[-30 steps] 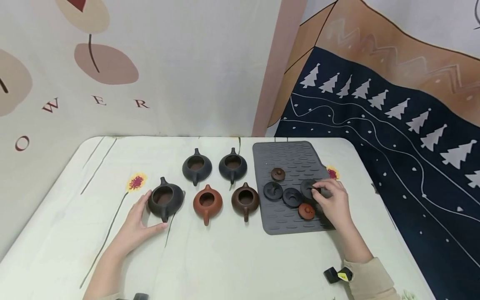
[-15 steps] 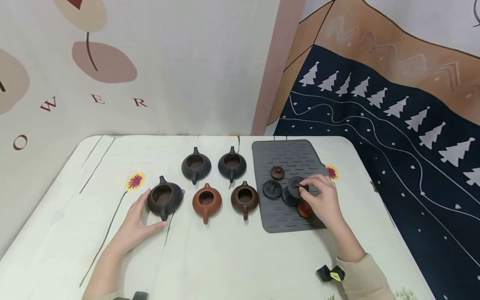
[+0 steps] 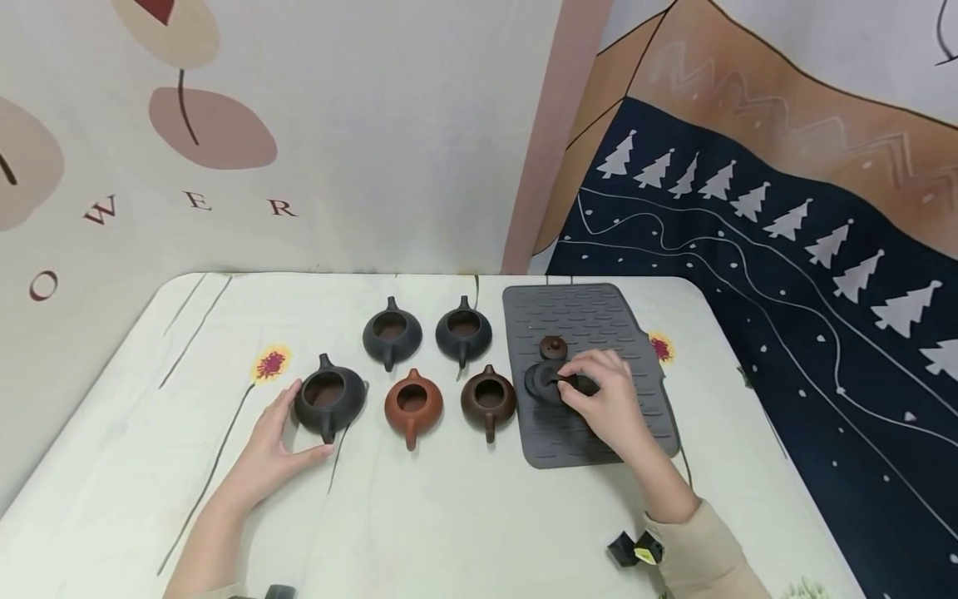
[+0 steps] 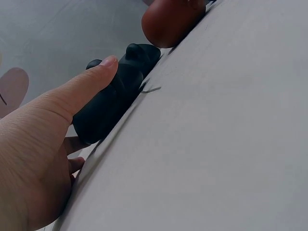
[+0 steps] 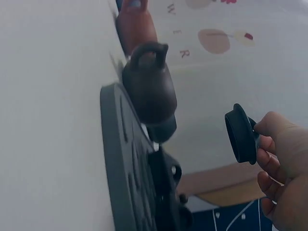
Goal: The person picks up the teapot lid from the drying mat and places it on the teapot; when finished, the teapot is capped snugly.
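My right hand [image 3: 604,399] pinches a black teapot lid [image 5: 240,134] by its knob and holds it above the grey mat, tilted in the right wrist view. Below it on the mat another black lid [image 3: 532,383] partly shows; the hand hides more lids. At left, my left hand [image 3: 273,449] grips a lidless black teapot [image 3: 340,401] on the table, fingers along its left side. The thumb [image 4: 96,79] lies by the pot in the left wrist view. Further right stand two black teapots, a reddish-brown teapot [image 3: 414,403] and a dark brown teapot [image 3: 489,401], all lidless.
The grey mat [image 3: 576,312] lies on the right half of the table, close beside the dark brown teapot. A small brown lid [image 3: 553,347] sits on the mat behind the right hand. A patterned cloth wall [image 3: 374,166] rises behind the table.
My right hand has lifted the black lid from the right side of the mat and carried it left over the other lids. The left hand has stayed at the teapot.
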### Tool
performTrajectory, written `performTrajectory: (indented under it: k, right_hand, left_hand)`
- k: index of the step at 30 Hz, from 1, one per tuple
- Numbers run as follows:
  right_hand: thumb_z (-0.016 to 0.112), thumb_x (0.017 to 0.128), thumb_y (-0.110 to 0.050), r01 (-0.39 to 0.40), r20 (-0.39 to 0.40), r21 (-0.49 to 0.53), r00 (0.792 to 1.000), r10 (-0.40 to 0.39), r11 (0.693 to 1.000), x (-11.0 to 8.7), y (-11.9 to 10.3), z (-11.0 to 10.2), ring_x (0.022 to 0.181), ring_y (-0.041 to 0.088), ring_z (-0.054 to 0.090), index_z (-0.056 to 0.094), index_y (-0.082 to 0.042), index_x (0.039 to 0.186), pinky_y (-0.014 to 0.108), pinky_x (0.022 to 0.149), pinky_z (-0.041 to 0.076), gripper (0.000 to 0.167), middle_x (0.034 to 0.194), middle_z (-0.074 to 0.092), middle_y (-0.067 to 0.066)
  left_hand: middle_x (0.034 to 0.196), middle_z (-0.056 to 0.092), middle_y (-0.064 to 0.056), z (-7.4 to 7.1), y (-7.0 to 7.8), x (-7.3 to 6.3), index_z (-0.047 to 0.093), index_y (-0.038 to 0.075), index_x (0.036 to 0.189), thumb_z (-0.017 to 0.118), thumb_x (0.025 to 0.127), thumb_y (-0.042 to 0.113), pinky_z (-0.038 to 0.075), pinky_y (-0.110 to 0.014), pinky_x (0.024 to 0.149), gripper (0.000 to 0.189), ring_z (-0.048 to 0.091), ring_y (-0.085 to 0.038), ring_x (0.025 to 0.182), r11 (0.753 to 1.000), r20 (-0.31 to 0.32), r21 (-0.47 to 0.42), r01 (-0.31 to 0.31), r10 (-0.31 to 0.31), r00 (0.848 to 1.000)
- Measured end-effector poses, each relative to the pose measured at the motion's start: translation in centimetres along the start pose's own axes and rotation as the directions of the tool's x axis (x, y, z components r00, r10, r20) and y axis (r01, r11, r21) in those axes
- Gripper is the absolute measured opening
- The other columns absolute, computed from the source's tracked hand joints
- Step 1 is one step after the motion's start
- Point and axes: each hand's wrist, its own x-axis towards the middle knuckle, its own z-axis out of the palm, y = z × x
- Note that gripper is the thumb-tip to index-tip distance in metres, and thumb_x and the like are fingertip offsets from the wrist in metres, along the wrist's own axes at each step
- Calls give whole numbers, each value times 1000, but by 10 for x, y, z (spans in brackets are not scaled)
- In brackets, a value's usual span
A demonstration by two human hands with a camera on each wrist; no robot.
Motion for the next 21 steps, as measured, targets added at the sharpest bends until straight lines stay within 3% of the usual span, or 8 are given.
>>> performTrajectory:
  k: [9, 21]
  right_hand:
    - [77, 78, -6, 92, 86, 41, 992, -95, 995, 5, -20, 23, 93, 17, 50, 72, -14, 85, 41, 78, 32, 12, 95, 65, -4]
    - [75, 80, -10, 179, 177, 116, 964, -198, 977, 11, -53, 58, 89, 13, 48, 71, -16, 85, 38, 78, 35, 9, 97, 63, -5]
  left_hand:
    - [153, 10, -31, -1, 1, -1, 9, 12, 155, 82, 76, 33, 15, -71, 101, 110, 8, -50, 138, 1000, 5, -6, 4, -4, 1000]
    - [153, 10, -31, -1, 2, -1, 9, 11, 155, 83, 75, 32, 15, -71, 101, 110, 8, -50, 138, 1000, 14, -5, 16, -15, 1000]
